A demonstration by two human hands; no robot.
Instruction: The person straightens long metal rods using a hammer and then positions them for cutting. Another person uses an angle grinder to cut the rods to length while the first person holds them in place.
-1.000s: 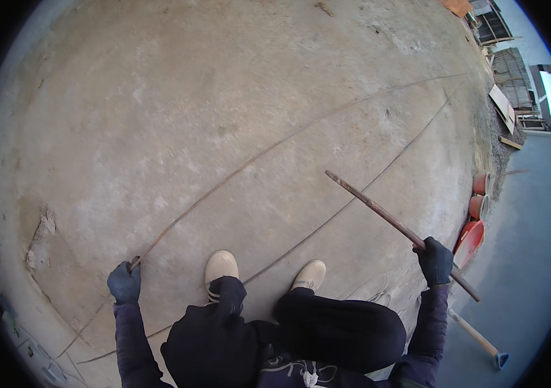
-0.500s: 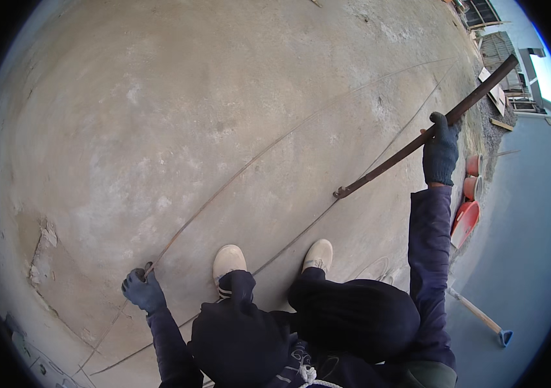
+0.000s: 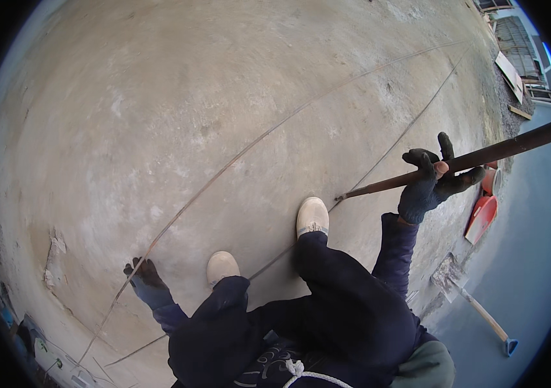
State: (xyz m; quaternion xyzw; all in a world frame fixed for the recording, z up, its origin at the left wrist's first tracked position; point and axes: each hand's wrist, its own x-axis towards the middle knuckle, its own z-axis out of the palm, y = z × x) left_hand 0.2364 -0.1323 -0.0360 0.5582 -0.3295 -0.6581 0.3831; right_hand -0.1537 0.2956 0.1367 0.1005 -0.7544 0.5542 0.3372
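Crouching low at the frame's bottom, you have your gloved left hand down on the concrete floor at lower left, fingers closed around a thin steel rod that runs diagonally toward the upper right. It looks long, slender and springy — likely to whip and sag unless you take it nearer its middle. A second thin rod lies beside it, passing your pale shoes. At centre right, your gloved right hand is wrapped around a thicker rusty bar — stiff, probably heavy, one finger lifted. Orange tubs sit at right; their contents cannot be made out.
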